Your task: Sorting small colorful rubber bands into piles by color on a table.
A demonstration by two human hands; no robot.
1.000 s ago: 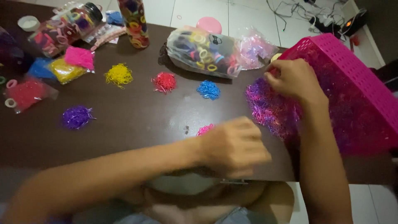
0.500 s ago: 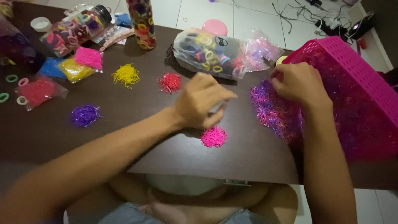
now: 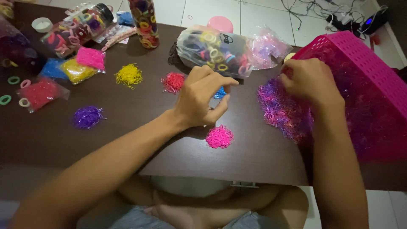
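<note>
The left hand (image 3: 202, 98) is hovering with fingers loosely curled, holding nothing visible, above the small blue elastic-band heap (image 3: 219, 93) on the dark brown counter (image 3: 127, 127). The right hand (image 3: 311, 80) is pinching into the mixed pink-and-purple elastic-band pile (image 3: 280, 111) beside the tilted pink plastic basket (image 3: 373, 80).

1. Left hand (image 3: 201, 96) is raised mid-frame, fingers loosely curled, thumb and forefinger tips close together; its bare forearm runs in from the lower left.
2. Right hand (image 3: 311, 80) lies palm down, fingers bent, forearm reaching straight up from below.
</note>
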